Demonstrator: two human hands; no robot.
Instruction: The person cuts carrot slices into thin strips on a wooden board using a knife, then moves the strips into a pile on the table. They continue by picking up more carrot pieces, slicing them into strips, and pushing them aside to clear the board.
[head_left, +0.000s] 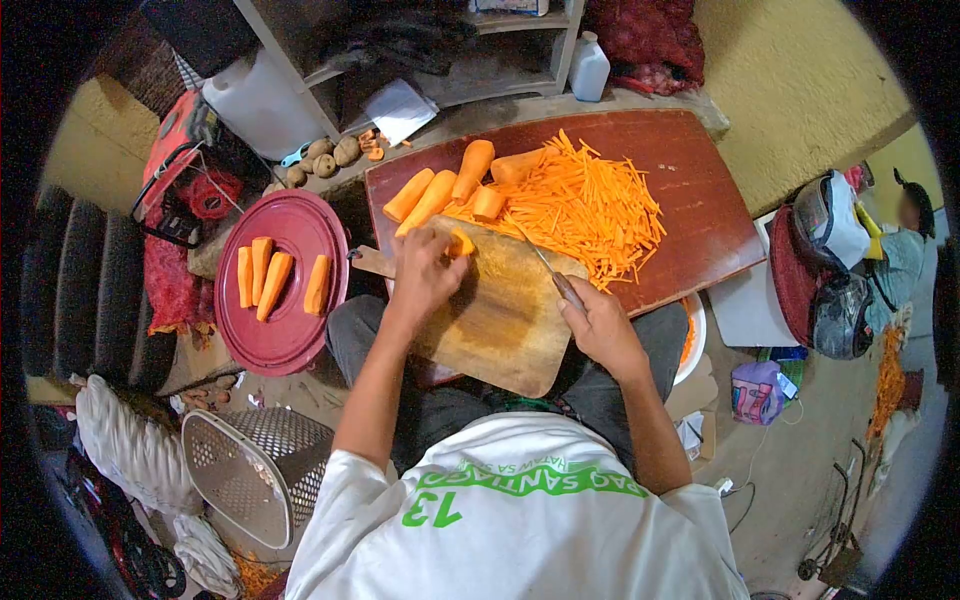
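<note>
A wooden cutting board (pixel 500 330) lies over my lap against the red table (pixel 700 180). My left hand (pixel 430 272) is at its upper left, fingers curled on a short carrot piece (pixel 461 241); the fingers partly hide it. My right hand (pixel 603 328) is closed round the handle of a knife (pixel 541 260), whose blade points up and left over the board's right side. Just beyond the board spreads a heap of carrot strips (pixel 590 205). Several peeled carrots (pixel 474 168) lie left of the heap, close to my left hand.
On my left, a round red lid (pixel 232 325) carries several peeled carrots (pixel 275 285). A white perforated basket (pixel 235 470) lies tipped on the floor. Potatoes (pixel 346 151) sit behind the table. At my right knee is a white bowl (pixel 697 340) with orange pieces in it.
</note>
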